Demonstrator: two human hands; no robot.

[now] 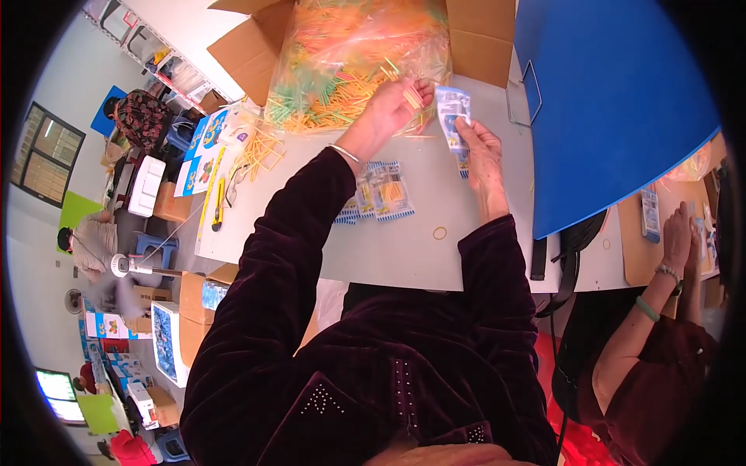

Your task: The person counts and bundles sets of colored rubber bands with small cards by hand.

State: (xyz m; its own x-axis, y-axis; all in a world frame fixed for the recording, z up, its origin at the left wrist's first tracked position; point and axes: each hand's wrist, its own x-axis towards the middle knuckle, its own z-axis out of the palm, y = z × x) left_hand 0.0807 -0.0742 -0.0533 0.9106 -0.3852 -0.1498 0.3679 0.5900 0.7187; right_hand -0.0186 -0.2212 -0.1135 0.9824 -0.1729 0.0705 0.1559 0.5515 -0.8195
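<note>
My left hand (388,113) is closed around a few short pink and yellow sticks (413,96), at the front edge of a big clear bag (353,19). That bag is filled with loose orange, yellow and green sticks (342,93). Pinched upright in my right hand (483,151) is a blue-and-white printed packet (453,105), its top close to the left fingers. Several similar packets (391,190) lie overlapped on the white table (365,252) below my left wrist. A rubber band (440,233) rests near the front.
Flaps of a cardboard box (482,39) surround the bag. To the left lie loose yellow sticks (260,155), a yellow utility knife (218,203) and a measuring tape (208,194). A blue panel (610,109) stands at right, with another person's hands (678,241) beyond it.
</note>
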